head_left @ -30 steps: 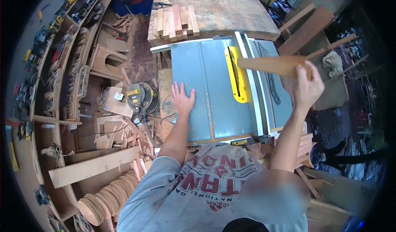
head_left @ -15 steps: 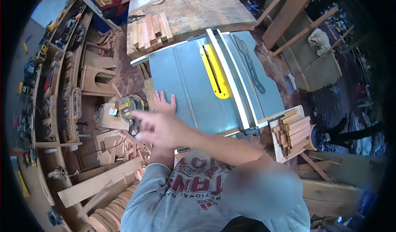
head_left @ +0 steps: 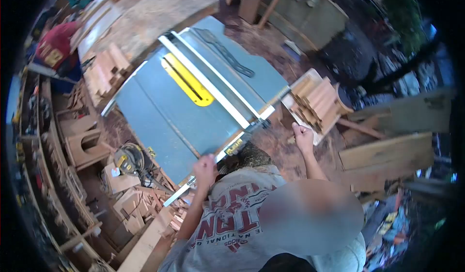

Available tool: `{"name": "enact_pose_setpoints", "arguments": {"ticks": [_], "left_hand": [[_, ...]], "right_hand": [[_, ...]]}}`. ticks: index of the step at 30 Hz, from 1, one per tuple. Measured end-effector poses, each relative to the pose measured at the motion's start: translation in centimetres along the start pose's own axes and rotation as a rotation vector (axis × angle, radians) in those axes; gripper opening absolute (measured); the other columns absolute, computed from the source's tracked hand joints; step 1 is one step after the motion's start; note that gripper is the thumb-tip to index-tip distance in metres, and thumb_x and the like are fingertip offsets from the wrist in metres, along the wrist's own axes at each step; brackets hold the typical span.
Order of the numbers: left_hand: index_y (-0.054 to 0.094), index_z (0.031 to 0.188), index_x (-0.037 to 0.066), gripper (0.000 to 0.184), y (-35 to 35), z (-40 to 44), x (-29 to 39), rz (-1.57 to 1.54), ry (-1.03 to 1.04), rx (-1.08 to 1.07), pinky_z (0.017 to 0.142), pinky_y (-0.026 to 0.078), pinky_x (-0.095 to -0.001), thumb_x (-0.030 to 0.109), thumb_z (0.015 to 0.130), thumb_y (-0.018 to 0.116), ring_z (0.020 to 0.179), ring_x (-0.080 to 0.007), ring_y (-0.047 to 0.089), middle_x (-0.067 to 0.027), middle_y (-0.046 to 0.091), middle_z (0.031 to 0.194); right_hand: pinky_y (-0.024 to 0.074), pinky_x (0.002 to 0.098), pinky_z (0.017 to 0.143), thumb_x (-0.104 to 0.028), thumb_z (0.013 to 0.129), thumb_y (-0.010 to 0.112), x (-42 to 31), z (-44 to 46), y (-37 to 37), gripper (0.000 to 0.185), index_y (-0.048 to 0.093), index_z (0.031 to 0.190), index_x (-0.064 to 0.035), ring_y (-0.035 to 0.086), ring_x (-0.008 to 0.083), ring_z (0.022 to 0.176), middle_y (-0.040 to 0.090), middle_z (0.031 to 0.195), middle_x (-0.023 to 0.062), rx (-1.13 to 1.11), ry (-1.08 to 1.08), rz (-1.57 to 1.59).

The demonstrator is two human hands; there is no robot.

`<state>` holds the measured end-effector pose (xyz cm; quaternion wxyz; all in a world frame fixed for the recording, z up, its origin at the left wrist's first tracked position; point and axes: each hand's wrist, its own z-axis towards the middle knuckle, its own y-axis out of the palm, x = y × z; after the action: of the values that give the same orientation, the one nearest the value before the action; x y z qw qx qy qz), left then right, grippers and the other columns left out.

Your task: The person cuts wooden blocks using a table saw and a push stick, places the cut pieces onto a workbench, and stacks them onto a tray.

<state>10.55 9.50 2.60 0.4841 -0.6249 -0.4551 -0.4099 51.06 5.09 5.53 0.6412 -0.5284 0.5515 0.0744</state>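
Observation:
My left hand (head_left: 206,169) is at the front edge of the table saw's grey top (head_left: 145,112), near the front rail; it is blurred, and its grip is unclear. My right hand (head_left: 303,137) is curled closed, just in front of a board (head_left: 317,137) bearing a stack of short wooden pieces (head_left: 317,100). I make out nothing inside it. On the saw top are a yellow throat plate (head_left: 186,80) and a long white-edged rip fence (head_left: 206,81). A dark push stick (head_left: 225,54) lies beyond the fence.
A wooden workbench (head_left: 160,10) adjoins the saw's far side, with wood strips (head_left: 107,68) on it. A person in a red shirt (head_left: 55,44) is at far left. A power tool (head_left: 131,160) and wood offcuts (head_left: 133,209) lie left of the saw. Shelving (head_left: 53,151) lines the left.
My hands have separated: the left has drawn back from the saw top to its front edge, while the right has swung right to the stacked pieces. The view has turned rightward.

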Motion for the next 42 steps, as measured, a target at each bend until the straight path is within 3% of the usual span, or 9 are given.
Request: {"name": "enact_pose_setpoints", "arguments": {"ticks": [3,6,14,28,30,31,32,36,42], "left_hand": [[0.072,0.095,0.002,0.017,2.9,-4.0,-0.1,-0.045,-0.072,-0.417,0.071,0.049,-0.0289,0.018,0.098,0.069,0.078,-0.0104,0.058,-0.0018,0.065,0.086],[0.053,0.146,0.007,0.045,4.9,-4.7,0.3,-0.242,-0.199,-0.803,0.096,0.049,-0.0291,0.015,0.103,0.062,0.115,-0.0129,0.057,-0.0060,0.061,0.128],[0.051,0.149,0.002,0.046,20.5,-0.5,8.8,-0.294,-0.160,-1.287,0.112,0.041,-0.0333,0.025,0.109,0.055,0.132,-0.0171,0.053,-0.0090,0.059,0.144],[0.055,0.145,-0.001,0.059,72.1,25.3,1.1,0.268,-0.125,-0.528,0.110,0.044,-0.0312,0.038,0.102,0.064,0.127,-0.0229,0.060,-0.0179,0.066,0.135],[0.052,0.147,-0.001,0.062,77.2,26.3,-8.9,0.354,-0.048,-0.609,0.107,0.045,-0.0321,0.039,0.102,0.063,0.124,-0.0242,0.062,-0.0184,0.067,0.133],[0.049,0.150,0.000,0.065,79.0,26.2,-12.8,0.436,0.042,-0.692,0.105,0.047,-0.0330,0.041,0.101,0.063,0.121,-0.0255,0.065,-0.0188,0.068,0.130],[0.044,0.154,0.003,0.067,78.2,23.7,-4.4,0.357,-0.345,-0.706,0.105,0.048,-0.0371,0.041,0.102,0.060,0.119,-0.0315,0.066,-0.0203,0.066,0.133],[0.044,0.154,0.003,0.067,77.3,22.5,-4.2,0.379,-0.333,-0.676,0.107,0.047,-0.0407,0.040,0.101,0.061,0.119,-0.0365,0.066,-0.0227,0.064,0.134],[0.050,0.148,0.003,0.067,75.7,17.9,-2.0,0.455,0.108,-0.509,0.113,0.042,-0.0454,0.026,0.089,0.071,0.131,-0.0413,0.054,-0.0254,0.058,0.140]], "right_hand": [[0.0511,0.0375,0.063,-0.038,0.095,0.069,6.1,-2.9,-2.4,0.045,0.072,0.072,0.0012,0.063,0.0215,0.056,0.067,0.060,0.0109,0.083,0.124,-0.065],[0.0546,0.0494,0.071,-0.038,0.091,0.069,10.7,-5.0,-4.0,0.032,0.077,0.085,-0.0072,0.070,0.0428,0.080,0.071,0.084,0.0235,0.152,0.043,-0.473],[0.0569,0.0477,0.079,-0.029,0.088,0.067,23.0,0.4,-8.4,0.026,0.078,0.104,-0.0112,0.073,0.0392,0.089,0.074,0.090,0.0211,0.053,0.295,-0.398],[0.0557,0.0318,0.077,-0.019,0.094,0.068,44.3,30.4,-9.6,0.035,0.069,0.122,0.0013,0.070,0.0190,0.083,0.075,0.093,0.0101,0.514,0.662,0.500],[0.0546,0.0319,0.080,-0.012,0.090,0.067,48.2,32.0,-6.7,0.032,0.068,0.116,0.0059,0.069,0.0187,0.086,0.074,0.097,0.0113,0.423,0.736,0.729],[0.0546,0.0319,0.080,-0.012,0.090,0.067,46.5,32.5,-6.3,0.032,0.068,0.116,0.0059,0.069,0.0187,0.086,0.074,0.097,0.0113,0.419,0.748,0.721],[0.0546,0.0334,0.081,-0.011,0.088,0.067,43.4,32.9,-6.1,0.033,0.067,0.117,0.0062,0.069,0.0206,0.087,0.073,0.096,0.0123,0.480,0.713,0.554],[0.0543,0.0377,0.085,-0.013,0.082,0.071,39.3,32.2,-7.8,0.051,0.059,0.128,0.0056,0.069,0.0271,0.092,0.071,0.104,0.0172,0.552,0.659,0.585],[0.0468,0.0414,0.102,-0.017,0.080,0.080,32.8,30.3,-11.7,0.072,0.049,0.140,0.0072,0.060,0.0321,0.116,0.061,0.131,0.0231,0.426,0.673,0.380]]}}
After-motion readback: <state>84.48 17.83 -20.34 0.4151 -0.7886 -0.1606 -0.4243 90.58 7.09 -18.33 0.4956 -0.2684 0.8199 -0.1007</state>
